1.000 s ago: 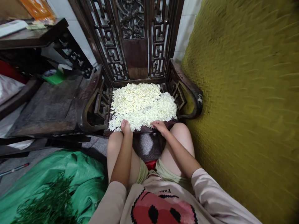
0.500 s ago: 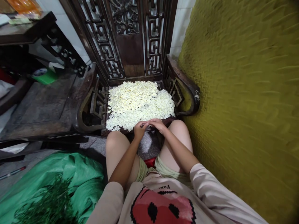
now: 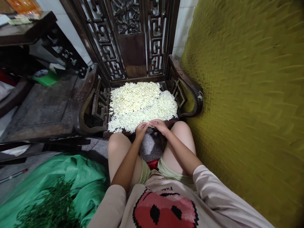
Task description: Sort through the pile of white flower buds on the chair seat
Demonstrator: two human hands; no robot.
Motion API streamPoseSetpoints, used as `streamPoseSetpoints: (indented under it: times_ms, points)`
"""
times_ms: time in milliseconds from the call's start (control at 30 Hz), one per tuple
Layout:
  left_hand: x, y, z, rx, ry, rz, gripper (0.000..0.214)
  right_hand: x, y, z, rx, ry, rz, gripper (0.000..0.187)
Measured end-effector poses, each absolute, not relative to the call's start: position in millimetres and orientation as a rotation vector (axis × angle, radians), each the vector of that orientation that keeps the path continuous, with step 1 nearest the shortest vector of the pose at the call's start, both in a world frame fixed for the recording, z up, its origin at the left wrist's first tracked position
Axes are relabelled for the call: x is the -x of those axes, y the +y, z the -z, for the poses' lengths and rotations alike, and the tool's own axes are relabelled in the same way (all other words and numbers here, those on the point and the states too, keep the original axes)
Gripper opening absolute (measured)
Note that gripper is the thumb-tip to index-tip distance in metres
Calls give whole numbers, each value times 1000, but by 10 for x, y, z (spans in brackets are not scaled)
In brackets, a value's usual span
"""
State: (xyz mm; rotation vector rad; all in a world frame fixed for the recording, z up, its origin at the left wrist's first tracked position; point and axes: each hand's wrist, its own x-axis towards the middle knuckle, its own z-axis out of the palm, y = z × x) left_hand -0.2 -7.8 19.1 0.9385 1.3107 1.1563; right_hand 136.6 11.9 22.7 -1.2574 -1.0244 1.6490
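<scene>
At the chair seat's (image 3: 105, 112) front edge, a white blossom (image 3: 149, 123) seems pinched between left hand (image 3: 142, 129) and right hand (image 3: 159, 125), beside the blossom heap (image 3: 140, 104); finer fingertip work is likely needed next.

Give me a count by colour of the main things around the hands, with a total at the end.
White: 1, the heap of small blossoms that the left hand and right hand touch at its near edge.
Dark brown: 2, the carved chair and the low table.
Green: 2, the sheet and the leafy sprigs on it.
Total: 5.
</scene>
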Motion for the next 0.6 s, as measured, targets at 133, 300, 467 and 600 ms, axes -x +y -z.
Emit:
streamPoseSetpoints:
  times_ms: [133, 300, 467, 600]
  points:
    - [19, -68, -113, -870, 1282, -1107, 33, -1368, 114, -232, 1247, -1037, -1634, 31]
    - [44, -33, -3, -708, 1196, -1070, 39, -1374, 123, -233, 1260, -1055, -1626, 32]
    - [38, -23, -26, -625, 1139, -1061, 41, -1377, 126, -257, 1266, -1038, -1655, 33]
    - [36, -27, -42, -603, 1115, -1051, 40, -1381, 126, -260, 1277, -1038, -1646, 31]
